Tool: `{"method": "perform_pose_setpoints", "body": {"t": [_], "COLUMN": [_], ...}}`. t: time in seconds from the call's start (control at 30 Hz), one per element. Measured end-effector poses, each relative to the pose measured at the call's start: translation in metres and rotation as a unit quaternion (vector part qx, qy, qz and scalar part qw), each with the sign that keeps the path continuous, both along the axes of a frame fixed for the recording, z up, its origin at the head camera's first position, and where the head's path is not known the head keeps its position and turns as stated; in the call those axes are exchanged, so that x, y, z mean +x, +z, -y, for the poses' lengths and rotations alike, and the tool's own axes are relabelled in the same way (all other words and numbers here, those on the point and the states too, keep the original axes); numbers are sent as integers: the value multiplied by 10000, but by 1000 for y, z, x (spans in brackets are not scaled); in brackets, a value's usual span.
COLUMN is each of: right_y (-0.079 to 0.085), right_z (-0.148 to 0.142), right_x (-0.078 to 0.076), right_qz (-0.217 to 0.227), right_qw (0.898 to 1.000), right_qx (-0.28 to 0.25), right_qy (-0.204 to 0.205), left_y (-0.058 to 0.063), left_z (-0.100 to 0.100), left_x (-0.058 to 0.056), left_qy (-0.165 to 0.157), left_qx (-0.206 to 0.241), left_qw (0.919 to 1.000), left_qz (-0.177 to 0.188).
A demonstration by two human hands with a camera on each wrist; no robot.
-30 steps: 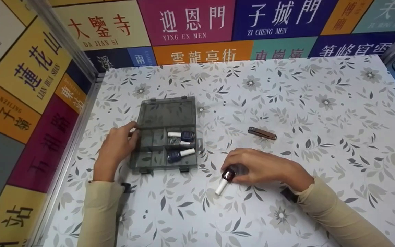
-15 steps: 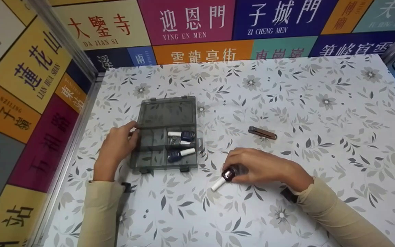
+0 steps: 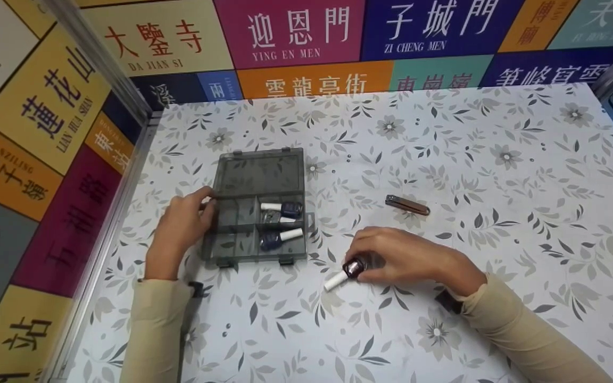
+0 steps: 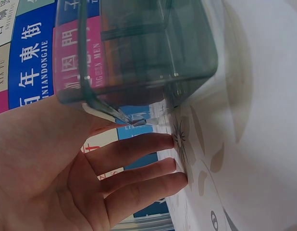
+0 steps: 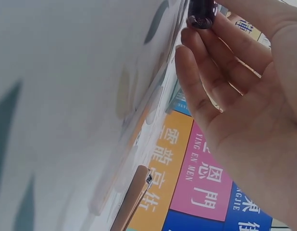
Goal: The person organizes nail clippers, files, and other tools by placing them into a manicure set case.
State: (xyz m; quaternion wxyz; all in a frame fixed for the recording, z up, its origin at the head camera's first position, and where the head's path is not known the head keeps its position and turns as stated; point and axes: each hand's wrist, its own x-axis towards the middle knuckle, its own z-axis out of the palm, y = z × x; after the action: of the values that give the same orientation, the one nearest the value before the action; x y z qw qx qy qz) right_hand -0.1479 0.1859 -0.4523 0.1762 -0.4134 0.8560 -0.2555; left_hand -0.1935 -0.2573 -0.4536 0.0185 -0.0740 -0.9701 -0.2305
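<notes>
Storage box (image 3: 259, 173) lies left of the other items in the head view, polish bottles (image 3: 271, 241) in its right-hand compartments and the left hand (image 3: 179, 226) touching its left side. Right of the box, the right hand (image 3: 399, 258) pinches a dark red bottle (image 3: 354, 267), nail clipper (image 3: 407, 205) farther back. Left wrist view: three fingers (image 4: 143, 192) spread slightly beside the box. Right wrist view: fingertips clamp the dark red bottle.

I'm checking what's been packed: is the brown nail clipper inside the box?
No, the nail clipper lies on the floral cloth, apart from the box.
</notes>
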Motion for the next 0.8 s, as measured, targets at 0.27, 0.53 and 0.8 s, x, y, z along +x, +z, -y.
{"method": "perform_pose_setpoints", "body": {"t": [0.27, 0.53, 0.8], "right_y": [-1, 1, -1], "right_z": [1, 6, 12], "right_x": [-2, -1, 0], "right_qz": [-276, -406, -790], "right_qw": [9979, 9931, 9863], "right_qx": [-588, -1094, -1403], "right_qy": [6, -145, -347], "left_y": [0, 0, 0], "left_z": [1, 1, 1], "left_x": [-1, 0, -1], "left_qy": [-24, 29, 13], "left_qx": [9, -19, 0], "left_qw": [10000, 9998, 9999], "left_qz": [-8, 191, 167]}}
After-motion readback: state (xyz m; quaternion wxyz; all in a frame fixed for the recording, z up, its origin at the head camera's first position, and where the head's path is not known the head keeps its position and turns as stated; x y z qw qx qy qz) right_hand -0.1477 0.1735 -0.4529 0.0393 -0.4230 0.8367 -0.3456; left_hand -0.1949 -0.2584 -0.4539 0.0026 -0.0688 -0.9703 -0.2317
